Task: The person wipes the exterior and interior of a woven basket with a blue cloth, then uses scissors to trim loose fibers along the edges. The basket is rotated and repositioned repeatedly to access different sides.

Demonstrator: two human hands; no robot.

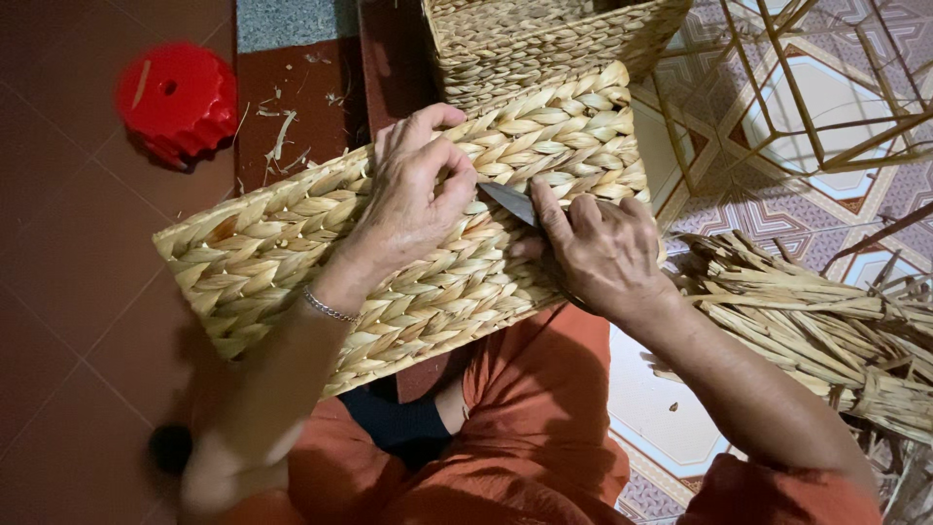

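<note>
Tiled floor; left hand [416,190] pinches a strand on the stiff, light woven basket [408,233], right hand [604,255] grips the blade [509,199].

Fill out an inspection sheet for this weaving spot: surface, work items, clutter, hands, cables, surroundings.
Surface: dark red tiled floor on the left, patterned mat on the right.
Work items: braided straw basket lying on its side across the person's lap; small metal blade against the weave.
Clutter: straw scraps on the floor; bundle of dried straw at the right.
Hands: left hand pinches the braid; right hand grips the blade.
Cables: nothing seen.
Surroundings: red ridged plastic piece, a second woven basket behind, a bare wire frame.
</note>
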